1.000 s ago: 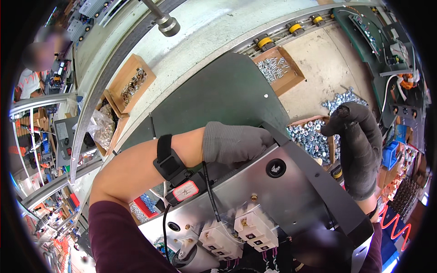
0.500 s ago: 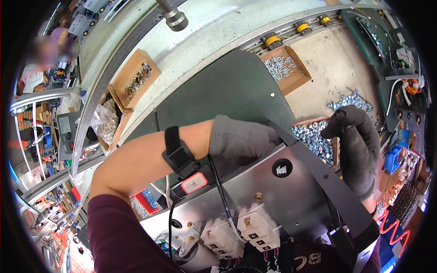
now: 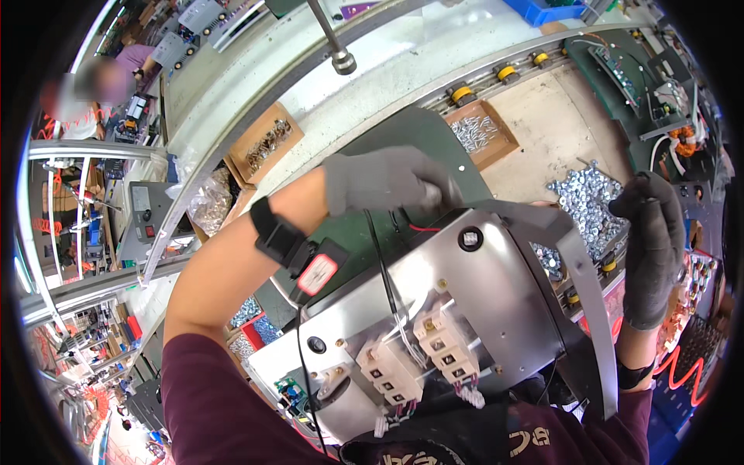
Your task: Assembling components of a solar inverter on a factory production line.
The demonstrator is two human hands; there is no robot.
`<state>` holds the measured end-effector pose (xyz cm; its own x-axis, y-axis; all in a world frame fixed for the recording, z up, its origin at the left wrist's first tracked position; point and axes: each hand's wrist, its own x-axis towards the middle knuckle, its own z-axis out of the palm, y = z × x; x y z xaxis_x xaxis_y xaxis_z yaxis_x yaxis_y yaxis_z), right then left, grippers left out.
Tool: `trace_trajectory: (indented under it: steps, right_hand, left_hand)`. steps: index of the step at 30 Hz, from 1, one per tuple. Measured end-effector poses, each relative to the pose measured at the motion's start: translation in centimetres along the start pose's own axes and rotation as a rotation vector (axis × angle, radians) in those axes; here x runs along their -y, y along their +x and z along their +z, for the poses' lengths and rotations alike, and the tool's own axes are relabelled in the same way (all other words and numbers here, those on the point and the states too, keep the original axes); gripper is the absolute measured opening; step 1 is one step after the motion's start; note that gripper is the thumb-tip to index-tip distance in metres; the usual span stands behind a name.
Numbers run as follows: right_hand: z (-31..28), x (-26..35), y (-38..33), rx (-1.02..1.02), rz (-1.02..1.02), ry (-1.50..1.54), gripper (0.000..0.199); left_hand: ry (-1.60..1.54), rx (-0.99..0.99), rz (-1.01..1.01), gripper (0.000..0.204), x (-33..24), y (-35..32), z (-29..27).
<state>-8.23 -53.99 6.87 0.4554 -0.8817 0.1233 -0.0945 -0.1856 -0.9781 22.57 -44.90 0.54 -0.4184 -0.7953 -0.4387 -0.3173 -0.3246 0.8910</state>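
A silvery metal chassis [image 3: 496,310] with a dark bracket [image 3: 593,310] at its right end stands tilted in front of me. On its near side are two cream terminal blocks [image 3: 446,345] with wires, and a metal cylinder [image 3: 349,407]. My left hand [image 3: 395,180], in a grey glove, reaches over to the chassis's far edge, its curled fingers closed at that edge; the fingertips are partly hidden. My right hand [image 3: 651,248], gloved too, is raised beside a pile of shiny nuts [image 3: 589,205]. Its fingers are bent together, and anything between them is too small to make out.
Beneath the chassis lies a dark green board [image 3: 380,139]. Cardboard boxes of screws [image 3: 477,132] and of brownish fasteners [image 3: 267,143] stand behind. A tool [image 3: 341,58] hangs overhead. Another green board with electronics [image 3: 620,85] is at far right. Someone works at far left.
My right hand has moved right, away from the box of nuts. My left hand shows more fully above the chassis edge. The chassis sits differently, and the whole view has shifted.
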Motion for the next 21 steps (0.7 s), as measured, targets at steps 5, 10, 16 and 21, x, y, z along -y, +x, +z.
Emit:
trace_trajectory:
  steps: [5, 10, 16, 21]
  right_hand:
    - [-3.9, 3.3, -4.1, -0.035, -0.117, 0.102, 0.032]
    - [-5.5, 5.4, -9.3, -0.125, -0.155, 0.172, 0.031]
    - [-4.1, 6.4, -13.4, -0.107, -0.201, -0.052, 0.029]
    - [-1.3, 5.5, -14.7, 0.095, -0.393, -0.147, 0.048]
  left_hand:
    - [0.825, -0.372, -0.006, 0.026, -5.0, -2.3, 5.7]
    - [0.895, -0.498, -0.305, 0.032, -8.1, -1.9, 9.4]
    - [0.725, -0.593, -0.416, 0.038, -9.8, -2.6, 11.6]
    - [0.785, -0.639, -0.269, 0.042, -11.9, -7.7, 11.2]
